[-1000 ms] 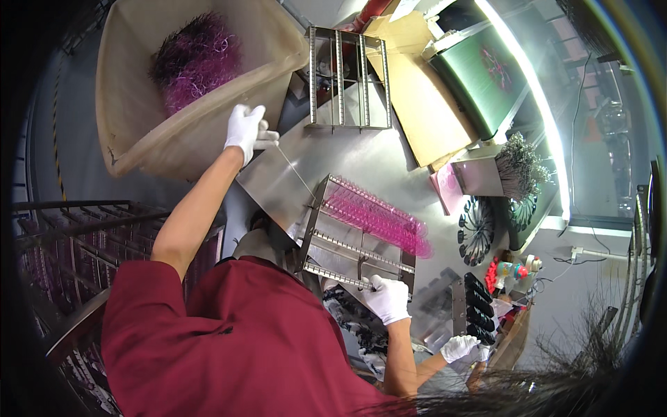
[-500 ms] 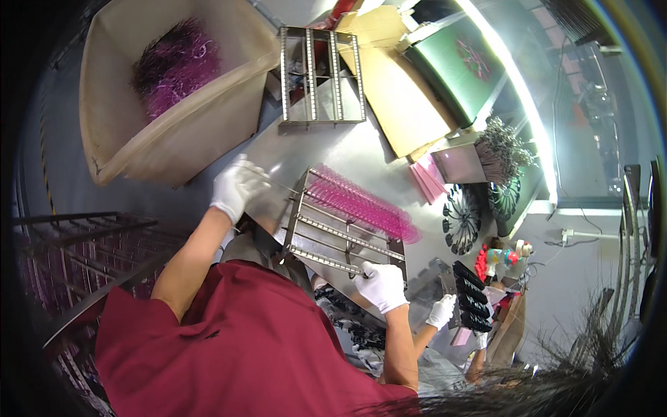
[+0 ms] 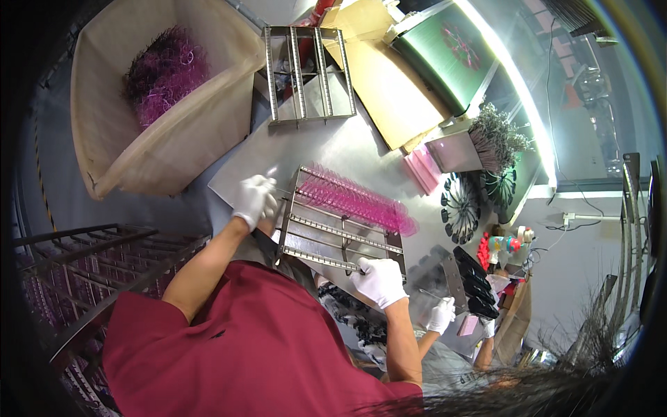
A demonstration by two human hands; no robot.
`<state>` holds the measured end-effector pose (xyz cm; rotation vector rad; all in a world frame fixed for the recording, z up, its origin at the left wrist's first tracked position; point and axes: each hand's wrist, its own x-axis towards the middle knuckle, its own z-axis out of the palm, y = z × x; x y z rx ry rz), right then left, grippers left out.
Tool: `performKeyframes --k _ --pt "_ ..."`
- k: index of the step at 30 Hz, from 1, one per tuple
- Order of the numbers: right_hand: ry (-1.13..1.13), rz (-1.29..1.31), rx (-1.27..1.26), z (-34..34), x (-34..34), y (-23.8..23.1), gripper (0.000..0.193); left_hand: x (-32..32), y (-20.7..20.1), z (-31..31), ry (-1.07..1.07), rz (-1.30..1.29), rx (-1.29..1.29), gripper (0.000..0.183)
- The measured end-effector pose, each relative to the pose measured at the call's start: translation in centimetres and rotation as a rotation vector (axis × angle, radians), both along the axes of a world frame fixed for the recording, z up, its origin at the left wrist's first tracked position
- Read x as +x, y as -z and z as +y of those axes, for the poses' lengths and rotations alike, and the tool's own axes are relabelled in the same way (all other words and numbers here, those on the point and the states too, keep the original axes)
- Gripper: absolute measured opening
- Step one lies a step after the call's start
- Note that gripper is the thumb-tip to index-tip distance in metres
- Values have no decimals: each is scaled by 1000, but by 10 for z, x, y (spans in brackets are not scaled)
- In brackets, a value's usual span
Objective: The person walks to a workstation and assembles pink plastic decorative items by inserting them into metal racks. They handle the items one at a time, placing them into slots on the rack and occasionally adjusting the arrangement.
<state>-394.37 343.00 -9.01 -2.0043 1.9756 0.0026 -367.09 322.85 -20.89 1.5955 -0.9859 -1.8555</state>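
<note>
On the metal table stands a metal rack (image 3: 346, 229) with several notched bars. Along its far bar lies a row of translucent pink rings (image 3: 356, 200). My right hand (image 3: 379, 283), in a white glove, is closed on the rack's near right corner. Off the rack's left end, my white-gloved left hand (image 3: 253, 201) has its fingers closed on a thin metal rod (image 3: 283, 190) that reaches toward the rack's far left corner. How much of the rod lies inside the rack is hard to see.
A second rack (image 3: 309, 76) stands farther back, beside a large bin (image 3: 163, 142) of pink strands. Cardboard (image 3: 389, 97), pink blocks (image 3: 422, 169) and a container of thin wires (image 3: 455, 151) sit at right. A co-worker's gloved hand (image 3: 441, 315) is near black parts (image 3: 476, 281). Stacked racks (image 3: 104, 271) stand left.
My left hand has moved slightly right and down, nearer the rack's left end, and its fingers are more curled. My right hand keeps its grip. The whole view has shifted a little.
</note>
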Motion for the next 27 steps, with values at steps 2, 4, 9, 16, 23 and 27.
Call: performKeyframes --k 2,4,9,16,23,27 --pt "5 -5 20 -6 6 -2 25 -32 21 9 158 -388 -468 32" --pt "40 14 53 -11 22 3 25 -37 35 -4 97 -377 -563 38" --pt "106 -78 -27 4 58 94 28 -16 29 -30 -70 -13 -84 27" --pt "89 -350 -170 2 30 55 22 -5 47 -37 -89 52 -2 19" --pt "-13 -17 -567 -99 -68 15 31 5 49 -38 -178 134 37 20" --pt "-89 -119 -227 -123 -100 78 39 8 54 -34 -170 147 16 23"
